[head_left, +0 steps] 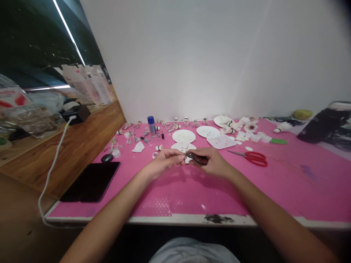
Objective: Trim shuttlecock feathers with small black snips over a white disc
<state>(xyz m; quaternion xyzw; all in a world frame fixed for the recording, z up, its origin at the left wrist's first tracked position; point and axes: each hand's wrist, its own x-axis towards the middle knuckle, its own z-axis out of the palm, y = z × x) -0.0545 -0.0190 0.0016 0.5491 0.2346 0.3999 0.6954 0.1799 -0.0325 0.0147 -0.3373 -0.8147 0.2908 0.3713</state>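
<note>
My right hand [214, 163] is shut on small black-handled scissors [196, 159], with their blades pointing left toward my left hand [166, 161]. The fingertips of my left hand pinch together right beside the scissors. Anything held there is too small or too hidden to make out. Both hands hover over the pink cutting mat [192, 193], just in front of round white paper discs [183, 147].
Red-handled scissors [255, 158] lie to the right. Small figures, a blue spray can [151, 126], shuttlecocks [282, 127] and small plastic cups [256, 138] line the back. A black tablet [90, 182] and mouse [106, 158] sit left, beside a wooden ledge [68, 153].
</note>
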